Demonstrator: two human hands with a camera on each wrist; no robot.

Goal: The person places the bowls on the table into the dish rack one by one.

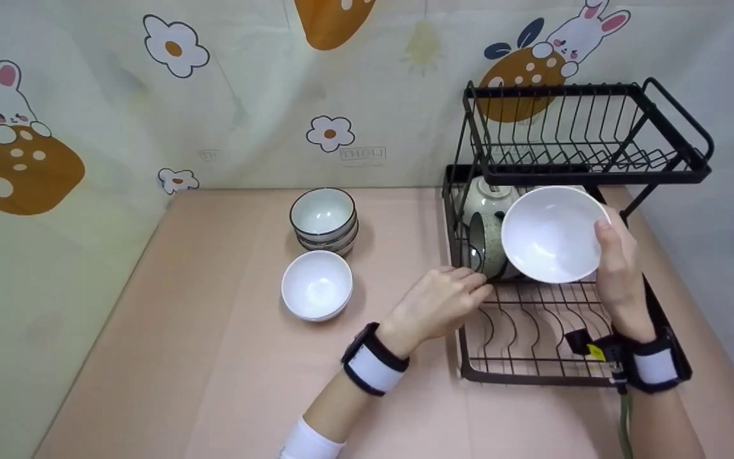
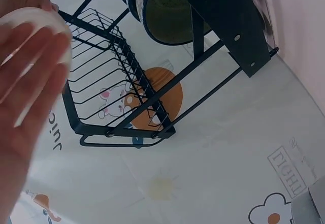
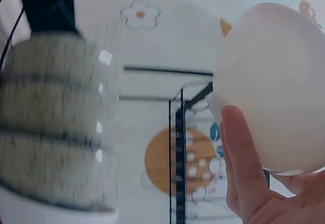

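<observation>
My right hand [image 1: 622, 274] grips a white bowl [image 1: 555, 236] by its right rim, thumb over the inside. In the right wrist view its fingers [image 3: 244, 158] lie along the outside of the bowl. My left hand [image 1: 437, 303] is at the left edge of the black dish rack [image 1: 532, 381], just below a speckled green-grey bowl [image 1: 496, 245] that stands on its side. Nothing shows in its grasp. The left wrist view has its blurred fingers [image 2: 35, 76] extended, overlapping the white bowl.
Several more bowls stand on edge in the lower rack, partly hidden. The rack's upper tier [image 1: 596, 175] overhangs its back. On the table [image 1: 214, 357] to the left are a stack of dark-rimmed bowls [image 1: 323, 213] and a white bowl [image 1: 317, 285]. A patterned sheet [image 1: 246, 76] hangs behind.
</observation>
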